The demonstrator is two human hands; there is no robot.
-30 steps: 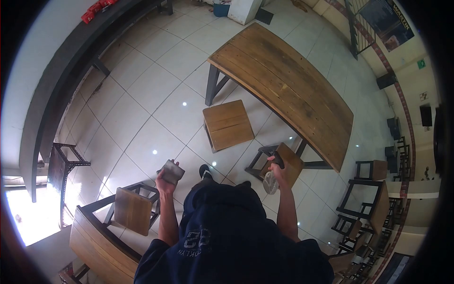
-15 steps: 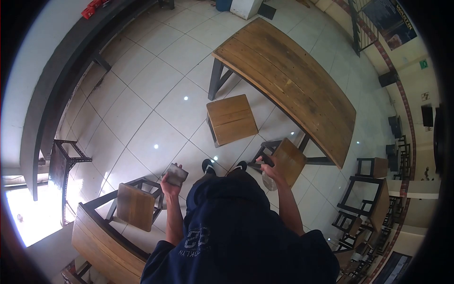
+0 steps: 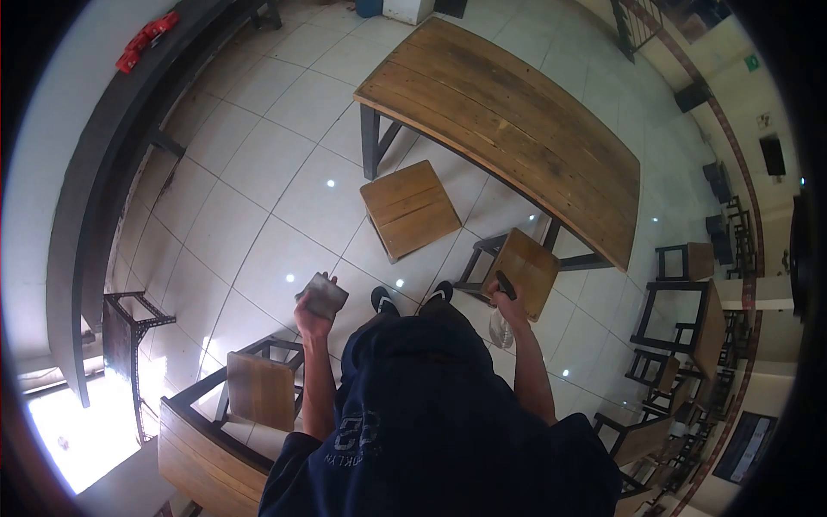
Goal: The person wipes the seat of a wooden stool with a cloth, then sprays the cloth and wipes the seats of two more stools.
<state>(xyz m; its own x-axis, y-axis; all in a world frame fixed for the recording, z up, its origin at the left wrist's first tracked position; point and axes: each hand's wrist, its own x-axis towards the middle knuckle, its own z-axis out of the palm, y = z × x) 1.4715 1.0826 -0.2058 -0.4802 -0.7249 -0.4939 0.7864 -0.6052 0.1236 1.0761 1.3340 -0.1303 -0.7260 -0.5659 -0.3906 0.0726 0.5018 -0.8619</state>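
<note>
My left hand (image 3: 314,322) is closed around a grey, flat piece that looks like a folded cloth (image 3: 324,297), held over the tiled floor in front of me. On the other side, my right hand (image 3: 510,308) grips a spray bottle with a black trigger head (image 3: 506,284). Its clear body (image 3: 500,331) hangs below the fingers. A wooden stool (image 3: 527,269) stands just beyond the right hand, and another stool (image 3: 260,392) is beside my left forearm.
A long wooden table (image 3: 508,129) stands ahead to the right, with a stool (image 3: 412,209) before it. Another table (image 3: 207,452) is at lower left. A dark-edged counter (image 3: 90,185) with a red object (image 3: 146,41) runs along the left; more furniture (image 3: 676,332) stands at right.
The view has shifted, so the big table and stools sit a little further left and higher. The spray bottle's black head is turned more upright. Both hands keep their holds.
</note>
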